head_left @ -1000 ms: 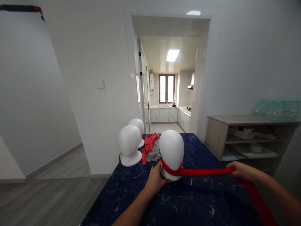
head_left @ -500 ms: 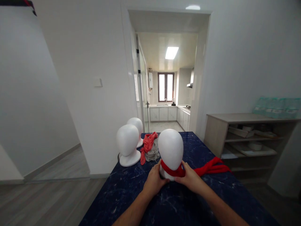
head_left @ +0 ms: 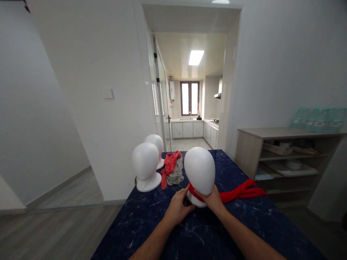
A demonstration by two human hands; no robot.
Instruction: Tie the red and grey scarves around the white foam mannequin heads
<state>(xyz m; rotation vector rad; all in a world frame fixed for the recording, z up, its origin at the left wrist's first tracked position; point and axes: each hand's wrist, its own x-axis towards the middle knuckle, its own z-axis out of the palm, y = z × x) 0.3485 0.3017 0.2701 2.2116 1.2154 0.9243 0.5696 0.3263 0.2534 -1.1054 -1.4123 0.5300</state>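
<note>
A white mannequin head (head_left: 200, 169) stands tilted on the dark blue marbled table, a red scarf (head_left: 240, 191) passed around its neck. The scarf's long end trails over the table to the right. My left hand (head_left: 178, 205) is curved around the left side of the neck, its fingers at the scarf and its thumb low by the base. On the right side my right hand (head_left: 214, 200) presses its thumb across the scarf at the front of the neck; its other fingers are mostly hidden behind.
Two more white mannequin heads (head_left: 145, 162) stand at the table's left edge. Beside them lie a coral cloth (head_left: 170, 164) and a grey cloth (head_left: 176, 174), bunched together. A wooden shelf unit (head_left: 248, 144) with bottles (head_left: 317, 119) on top stands to the right.
The mannequin head has leaned and turned slightly to the right. My right hand has moved in, its thumb now higher, over the scarf at the neck. My left hand stays about where it was.
</note>
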